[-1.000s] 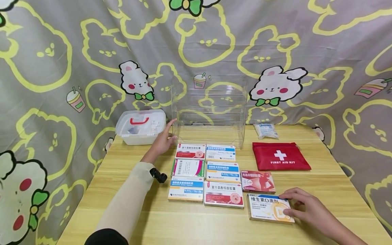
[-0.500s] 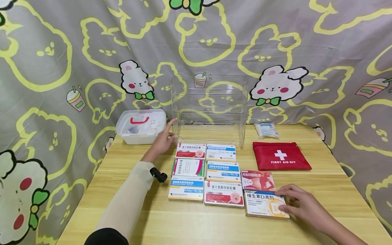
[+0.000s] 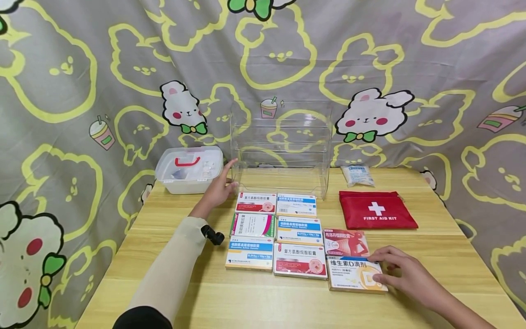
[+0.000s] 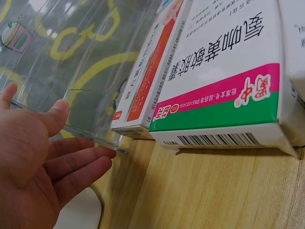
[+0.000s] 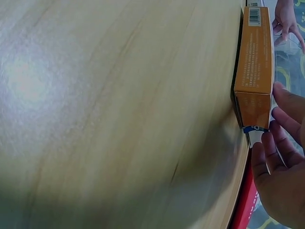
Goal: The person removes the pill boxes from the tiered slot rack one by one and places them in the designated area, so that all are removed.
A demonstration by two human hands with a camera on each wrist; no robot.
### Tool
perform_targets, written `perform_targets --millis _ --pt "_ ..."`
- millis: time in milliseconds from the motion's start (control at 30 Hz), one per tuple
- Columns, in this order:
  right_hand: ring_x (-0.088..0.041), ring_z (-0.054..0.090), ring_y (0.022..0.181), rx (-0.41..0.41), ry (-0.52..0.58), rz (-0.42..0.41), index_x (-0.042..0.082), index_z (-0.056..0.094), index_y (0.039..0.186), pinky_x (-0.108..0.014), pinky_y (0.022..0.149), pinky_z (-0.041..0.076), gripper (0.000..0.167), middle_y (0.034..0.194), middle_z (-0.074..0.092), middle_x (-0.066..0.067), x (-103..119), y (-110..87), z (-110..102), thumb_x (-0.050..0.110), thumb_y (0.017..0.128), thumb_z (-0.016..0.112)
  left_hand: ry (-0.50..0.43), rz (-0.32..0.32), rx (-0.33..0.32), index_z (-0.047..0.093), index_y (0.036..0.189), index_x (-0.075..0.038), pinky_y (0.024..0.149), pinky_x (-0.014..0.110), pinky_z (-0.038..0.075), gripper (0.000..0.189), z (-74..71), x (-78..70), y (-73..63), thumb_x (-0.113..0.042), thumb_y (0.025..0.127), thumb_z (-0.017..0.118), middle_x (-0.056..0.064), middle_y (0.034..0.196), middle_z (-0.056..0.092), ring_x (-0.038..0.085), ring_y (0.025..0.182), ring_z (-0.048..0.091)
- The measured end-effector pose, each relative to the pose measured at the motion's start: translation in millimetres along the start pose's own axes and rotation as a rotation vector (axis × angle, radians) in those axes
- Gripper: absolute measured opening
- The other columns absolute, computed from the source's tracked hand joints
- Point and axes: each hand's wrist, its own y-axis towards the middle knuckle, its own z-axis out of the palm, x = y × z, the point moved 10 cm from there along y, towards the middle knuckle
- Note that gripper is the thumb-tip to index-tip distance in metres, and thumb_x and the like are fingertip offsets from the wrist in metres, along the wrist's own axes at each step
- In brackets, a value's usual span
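Note:
My right hand (image 3: 407,276) holds the right end of a white, blue and orange vitamin D drops box (image 3: 355,276), thumb on its top and fingers at the far corner. The box lies flat, its far edge against a pink-red medicine box (image 3: 346,243). In the right wrist view, the thumb and fingers of my right hand (image 5: 283,176) meet the end of this orange-sided box (image 5: 256,52). Fingers extended, my left hand (image 3: 217,194) rests at the left side of a clear stepped rack (image 3: 283,179); the left wrist view shows the hand (image 4: 33,157) against its clear edge.
Several medicine boxes, among them a green-and-magenta one (image 3: 254,225), lie in two columns before the rack. A lidded plastic case (image 3: 189,176) stands left. A red first aid pouch (image 3: 376,214) and a small white packet (image 3: 357,175) lie right. A patterned curtain (image 3: 279,55) hangs behind.
My right hand has slid the vitamin D box left and slightly away from me, up against the pink-red box. It has barely moved in the last half second. My left hand has stayed put.

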Motion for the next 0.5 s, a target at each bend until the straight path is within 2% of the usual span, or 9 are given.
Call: perform_targets --millis 200,367,500 --pt "-0.009 0.058 0.092 -0.035 -0.017 -0.013 0.028 0.075 0.119 -0.024 0.077 0.054 0.038 0.118 0.064 0.006 5.5 -1.2 -6.7 0.040 0.084 0.085 -0.003 0.005 0.000 0.011 0.164 -0.045 0.067 0.038 0.056 0.085 2.6 -0.6 2.7 -0.011 0.104 0.060 0.029 0.138 0.059 0.037 0.117 0.067" --pt "-0.008 0.062 0.095 -0.121 -0.035 -0.088 0.026 0.075 0.118 -0.024 0.079 0.056 0.033 0.115 0.066 0.009 19.6 3.2 -15.5 0.031 0.087 0.085 0.010 0.008 -0.004 0.010 0.164 -0.045 0.066 0.038 0.055 0.085 1.2 -0.7 2.4 -0.010 0.104 0.060 0.028 0.131 0.064 0.036 0.109 0.068" --pt "-0.016 0.065 0.096 -0.182 -0.050 -0.139 0.022 0.076 0.117 -0.025 0.078 0.057 0.035 0.113 0.067 0.007 33.9 12.3 -21.3 0.023 0.085 0.087 0.020 0.000 -0.015 0.010 0.163 -0.046 0.064 0.038 0.054 0.086 -1.3 -0.3 0.8 -0.010 0.104 0.061 0.027 0.131 0.064 0.035 0.109 0.068"
